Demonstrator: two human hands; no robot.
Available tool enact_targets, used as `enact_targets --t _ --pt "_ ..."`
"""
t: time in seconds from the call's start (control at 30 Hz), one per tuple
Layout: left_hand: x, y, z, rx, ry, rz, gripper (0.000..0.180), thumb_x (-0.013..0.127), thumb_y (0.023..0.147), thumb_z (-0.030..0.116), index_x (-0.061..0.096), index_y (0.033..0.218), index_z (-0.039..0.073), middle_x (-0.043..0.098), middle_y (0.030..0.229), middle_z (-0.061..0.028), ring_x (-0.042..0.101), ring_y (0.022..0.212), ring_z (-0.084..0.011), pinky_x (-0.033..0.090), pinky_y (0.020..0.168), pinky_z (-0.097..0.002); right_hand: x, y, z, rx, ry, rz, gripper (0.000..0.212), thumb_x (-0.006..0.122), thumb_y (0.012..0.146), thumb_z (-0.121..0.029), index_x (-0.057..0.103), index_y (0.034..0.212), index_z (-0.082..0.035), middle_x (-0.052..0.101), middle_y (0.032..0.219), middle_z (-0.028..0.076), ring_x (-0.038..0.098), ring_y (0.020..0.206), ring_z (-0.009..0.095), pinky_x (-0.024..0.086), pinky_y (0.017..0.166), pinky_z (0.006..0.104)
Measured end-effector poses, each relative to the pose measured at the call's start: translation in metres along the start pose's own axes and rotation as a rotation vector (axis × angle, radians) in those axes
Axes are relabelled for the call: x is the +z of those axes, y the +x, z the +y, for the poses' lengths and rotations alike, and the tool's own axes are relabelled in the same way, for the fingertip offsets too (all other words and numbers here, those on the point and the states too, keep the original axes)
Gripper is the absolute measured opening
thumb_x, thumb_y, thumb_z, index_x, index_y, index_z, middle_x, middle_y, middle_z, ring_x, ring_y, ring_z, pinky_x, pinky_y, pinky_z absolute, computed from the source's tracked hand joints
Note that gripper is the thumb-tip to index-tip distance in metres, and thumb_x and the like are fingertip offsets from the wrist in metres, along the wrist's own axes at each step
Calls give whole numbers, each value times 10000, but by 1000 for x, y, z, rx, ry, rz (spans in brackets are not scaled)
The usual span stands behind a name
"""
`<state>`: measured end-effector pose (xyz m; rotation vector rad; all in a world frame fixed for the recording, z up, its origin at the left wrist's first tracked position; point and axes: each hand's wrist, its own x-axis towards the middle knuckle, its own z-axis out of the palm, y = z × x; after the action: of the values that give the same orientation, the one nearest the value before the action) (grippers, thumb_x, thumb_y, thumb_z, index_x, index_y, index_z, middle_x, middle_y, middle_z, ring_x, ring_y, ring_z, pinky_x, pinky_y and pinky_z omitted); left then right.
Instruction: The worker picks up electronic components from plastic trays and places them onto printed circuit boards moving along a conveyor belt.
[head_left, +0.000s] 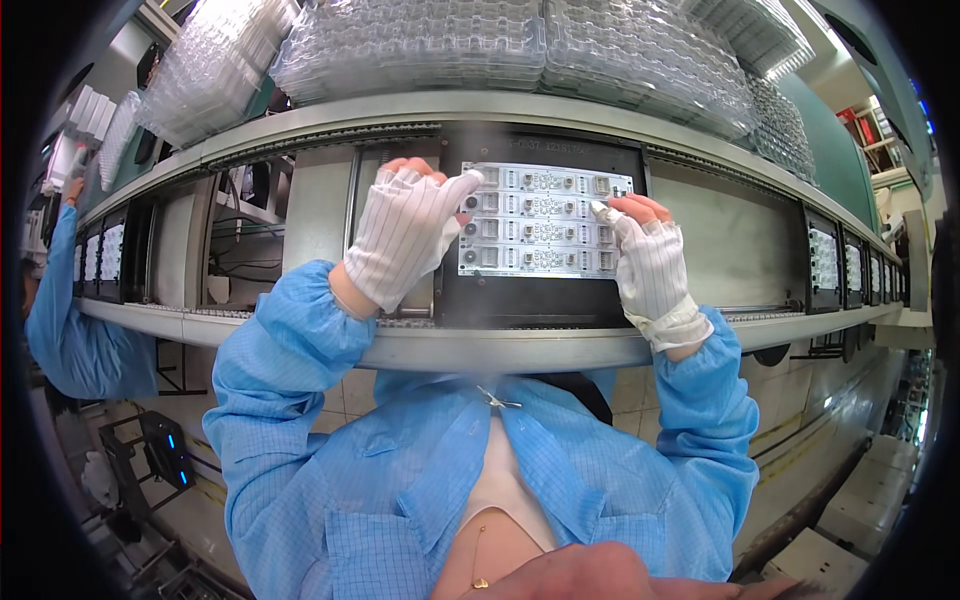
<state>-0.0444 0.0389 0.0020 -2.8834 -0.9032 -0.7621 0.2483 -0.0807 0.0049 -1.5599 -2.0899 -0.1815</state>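
A panel of white circuit boards (545, 207) in several rows, with small components on it, lies over a black carrier plate (540, 306) on the conveyor. My left hand (405, 230), in a striped white glove with bare fingertips, holds the panel's left edge near its upper corner. Gloved the same way, my right hand (652, 265) grips the right edge, with a covered finger reaching over the panel's face and the bare fingertips curled beyond. The undersides of both grips are hidden.
Stacks of clear plastic trays (410, 50) stand behind the conveyor's far rail (380, 104). The near rail (500, 350) runs before my body. More loaded black carriers (825, 262) sit at the right. A co-worker's blue sleeve (62, 270) shows at far left.
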Motion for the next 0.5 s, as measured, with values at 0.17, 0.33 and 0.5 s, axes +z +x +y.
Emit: enact_targets --t 0.17,0.33,0.5 --pt "2 -1 6 -15 36 30 500 764 761 145 633 1243 133 627 894 -69 593 896 -285 445 907 -448 -2 -1 -10 17 15 -25 510 569 754 77 694 1215 -101 653 1186 107 597 1146 342 480 951 436" --pt "4 -2 7 -110 -29 80 427 756 752 108 657 1167 120 659 822 -41 605 843 -267 459 870 -418 -1 1 -17 -5 -18 -25 489 599 740 46 705 1191 -109 662 1157 107 602 1144 341 488 954 448" --pt "16 1 -7 -165 -358 105 357 705 730 25 666 1066 138 676 746 -9 618 782 -251 477 790 -401 3 -1 -22 -33 -73 -55 476 614 729 41 705 1175 -98 661 1167 115 593 1169 345 485 968 459"
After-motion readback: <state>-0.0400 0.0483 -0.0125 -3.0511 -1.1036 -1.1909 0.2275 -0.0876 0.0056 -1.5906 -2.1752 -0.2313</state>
